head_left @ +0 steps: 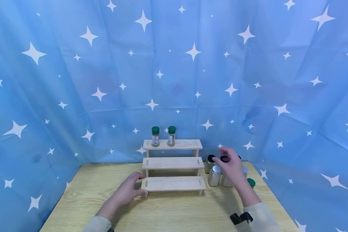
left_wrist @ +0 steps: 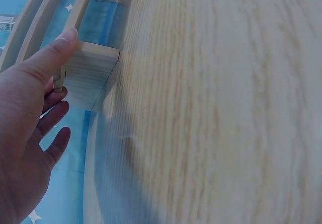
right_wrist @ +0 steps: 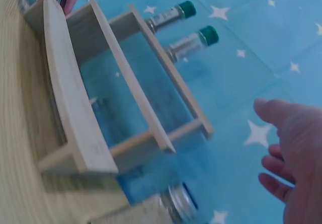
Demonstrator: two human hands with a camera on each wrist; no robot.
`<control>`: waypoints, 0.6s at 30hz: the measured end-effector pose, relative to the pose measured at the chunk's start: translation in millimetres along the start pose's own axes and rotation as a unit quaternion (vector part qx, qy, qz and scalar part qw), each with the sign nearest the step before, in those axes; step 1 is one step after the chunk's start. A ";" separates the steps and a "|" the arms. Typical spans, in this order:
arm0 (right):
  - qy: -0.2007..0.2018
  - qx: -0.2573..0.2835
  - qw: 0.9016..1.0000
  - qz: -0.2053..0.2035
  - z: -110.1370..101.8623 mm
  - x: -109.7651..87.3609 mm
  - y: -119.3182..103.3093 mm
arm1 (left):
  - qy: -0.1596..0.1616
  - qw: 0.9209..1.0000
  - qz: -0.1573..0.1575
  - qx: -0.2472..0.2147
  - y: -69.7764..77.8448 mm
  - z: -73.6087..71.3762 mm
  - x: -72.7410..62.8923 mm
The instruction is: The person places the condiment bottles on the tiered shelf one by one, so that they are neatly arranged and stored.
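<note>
A three-tier wooden shelf rack point(head_left: 174, 183) stands at the middle of the table. My left hand point(head_left: 128, 189) holds the left end of its lowest tier; in the left wrist view the thumb point(left_wrist: 58, 50) lies along the board's edge, with fingers on the other side. Two green-capped spice jars, one point(head_left: 155, 138) left of the other point(head_left: 171, 138), stand upright on the top tier. My right hand point(head_left: 232, 169) is above several jars right of the rack, its fingers loosely bent and nothing seen between them. In the right wrist view, that hand point(right_wrist: 302, 156) is apart from the silver-lidded jar point(right_wrist: 156, 209).
Beside the rack's right end are a black-lidded jar point(head_left: 209, 166), a silver-lidded jar point(head_left: 214, 177) and a green lid point(head_left: 251, 182); the right hand partly hides others. A blue star-printed curtain point(head_left: 174, 80) hangs behind the wooden table point(head_left: 174, 212).
</note>
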State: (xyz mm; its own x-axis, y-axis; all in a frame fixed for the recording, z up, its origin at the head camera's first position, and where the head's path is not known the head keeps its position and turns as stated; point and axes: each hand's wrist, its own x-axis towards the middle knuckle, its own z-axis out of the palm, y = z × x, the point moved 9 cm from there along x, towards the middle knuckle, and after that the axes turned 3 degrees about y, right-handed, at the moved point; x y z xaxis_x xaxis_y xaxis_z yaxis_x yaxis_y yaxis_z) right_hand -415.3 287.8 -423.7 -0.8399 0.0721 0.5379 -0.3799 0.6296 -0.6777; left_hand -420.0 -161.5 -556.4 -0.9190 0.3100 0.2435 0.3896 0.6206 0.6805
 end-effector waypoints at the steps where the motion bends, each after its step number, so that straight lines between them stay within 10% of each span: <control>1: -0.001 -0.001 1.000 0.002 -4.4 -4.4 3.1 | 0.000 1.000 0.002 0.002 -0.1 -0.2 0.0; 18: 0.044 -0.072 0.996 0.035 -67.2 -54.3 50.5 | 0.000 1.000 -0.005 -0.005 -0.4 -1.0 0.2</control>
State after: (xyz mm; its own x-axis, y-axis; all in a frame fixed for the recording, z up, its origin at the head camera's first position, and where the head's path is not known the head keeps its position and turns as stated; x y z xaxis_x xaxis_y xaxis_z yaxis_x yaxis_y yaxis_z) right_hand -362.8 367.7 -453.4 -0.8221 0.1830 0.5390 -0.2573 0.7252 -0.6386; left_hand -420.4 -162.4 -555.9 -0.9230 0.3034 0.2366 0.3794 0.6158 0.6905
